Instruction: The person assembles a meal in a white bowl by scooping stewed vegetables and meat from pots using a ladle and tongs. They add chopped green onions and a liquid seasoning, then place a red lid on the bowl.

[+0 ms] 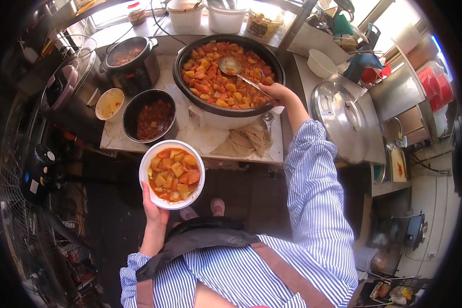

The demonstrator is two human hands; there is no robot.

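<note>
My left hand is closed on a white bowl, its thumb on the rim and the other fingers hidden beneath. Chunks of potato and tomato in orange-red sauce fill the bowl, which hangs in front of the counter. My right hand grips the handle of a metal ladle over the large black pot. The ladle's bowl rests on the potato and tomato stew and holds a little sauce. My right arm reaches forward across the pot's near right side.
Left of the large pot stand a smaller black pot of dark red stew, a sauce-stained bowl and a cooker. A crumpled tan cloth lies at the counter's front. Rightward is a round metal lid. A fan stands far left.
</note>
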